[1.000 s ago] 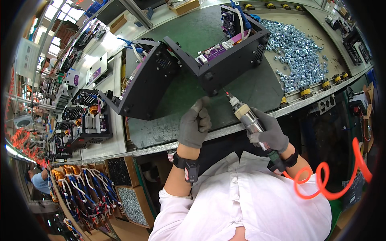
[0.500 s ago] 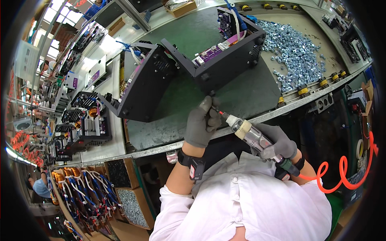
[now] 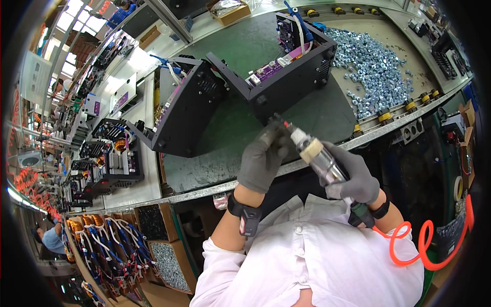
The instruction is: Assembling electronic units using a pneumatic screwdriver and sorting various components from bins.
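Observation:
My right hand point(image 3: 353, 176), in a grey glove, grips a pneumatic screwdriver point(image 3: 321, 159) with a clear body and pale nose. Its red-ringed tip points up and left, towards the lower edge of a black metal housing point(image 3: 294, 84). Beside that tip is my left hand point(image 3: 263, 158), also gloved. Its fingers are drawn together and blurred; whatever small dark piece they pinch cannot be made out. Round black feet point(image 3: 262, 99) dot the housing's outer face, and purple circuit boards show inside. A second black housing point(image 3: 186, 112) leans at its left.
Loose metal nuts point(image 3: 376, 71) are heaped on the right of the bench. An orange coiled air hose point(image 3: 424, 245) trails from the screwdriver. Left stand open electronic units point(image 3: 115, 156). Below the bench edge are wire harnesses point(image 3: 110, 245) and boxes of small parts point(image 3: 169, 263).
Both hands have moved slightly; the screwdriver's tip has shifted up and right, closer to the housing's lower edge. The orange hose coil has swung lower.

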Available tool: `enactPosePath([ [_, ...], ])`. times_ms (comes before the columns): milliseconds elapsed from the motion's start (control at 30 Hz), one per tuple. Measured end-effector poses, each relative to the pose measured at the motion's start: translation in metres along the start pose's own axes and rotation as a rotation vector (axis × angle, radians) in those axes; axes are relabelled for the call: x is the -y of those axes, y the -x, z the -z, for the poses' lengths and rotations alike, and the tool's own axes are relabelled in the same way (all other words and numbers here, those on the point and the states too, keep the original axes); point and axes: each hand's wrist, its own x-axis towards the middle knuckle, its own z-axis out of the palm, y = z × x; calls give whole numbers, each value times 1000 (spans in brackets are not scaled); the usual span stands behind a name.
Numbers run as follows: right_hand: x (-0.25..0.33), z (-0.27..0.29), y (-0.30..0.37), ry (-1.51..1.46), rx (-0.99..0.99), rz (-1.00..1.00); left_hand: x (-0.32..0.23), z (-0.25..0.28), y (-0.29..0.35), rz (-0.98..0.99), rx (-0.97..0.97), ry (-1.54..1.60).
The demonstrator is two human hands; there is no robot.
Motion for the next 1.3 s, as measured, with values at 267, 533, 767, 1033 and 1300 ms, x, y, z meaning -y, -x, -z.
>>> enactPosePath([
  [267,0,-1,-17,-138,-70,21,-1,42,-1,152,-46,278],
  [533,5,-10,-24,-229,-92,-53,-4,35,1,103,90,162],
  [767,11,2,-9,-383,117,-113,-19,9,0,112,48,182],
  [1033,6,5,9,-362,137,-217,-14,0,3,70,105,132],
  [1300,3,7,11,-266,113,-160,-13,-19,6,-86,-64,-248],
])
